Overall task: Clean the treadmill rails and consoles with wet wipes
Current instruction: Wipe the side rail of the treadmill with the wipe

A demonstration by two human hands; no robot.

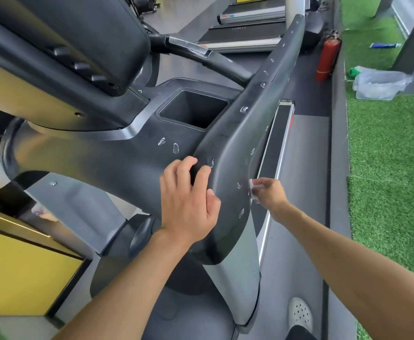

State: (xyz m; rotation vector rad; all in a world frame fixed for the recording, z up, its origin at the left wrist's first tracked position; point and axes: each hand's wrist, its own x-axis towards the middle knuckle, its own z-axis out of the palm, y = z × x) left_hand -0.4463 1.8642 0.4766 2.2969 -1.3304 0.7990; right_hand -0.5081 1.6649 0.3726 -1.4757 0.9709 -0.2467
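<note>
At eight o'clock in the view stands a yellow panel (17, 273), and at eleven o'clock the dark underside of the treadmill's console screen (78, 33) leans overhead. Below it, near the centre, the black console tray (132, 153) carries a square cup well (193, 111) and a few pale oval marks. Just toward six o'clock from the centre, the left hand (188, 200) grips the inner edge of the black side rail (237, 133), fingers curled over the edge and thumb lying on the rail's top face. The rail runs from about six o'clock up toward one o'clock, dotted with more oval marks. At four o'clock from the left hand, on the rail's outer side, the right hand (269, 192) pinches a white wet wipe (253, 190) and presses it against the rail's surface. A light perforated shoe (300, 312) shows at five o'clock on the grey floor. At one o'clock a red fire extinguisher (327, 57) stands by the edge of the green turf (384, 168), and a clear plastic tub (380, 85) sits on that turf at two o'clock.
</note>
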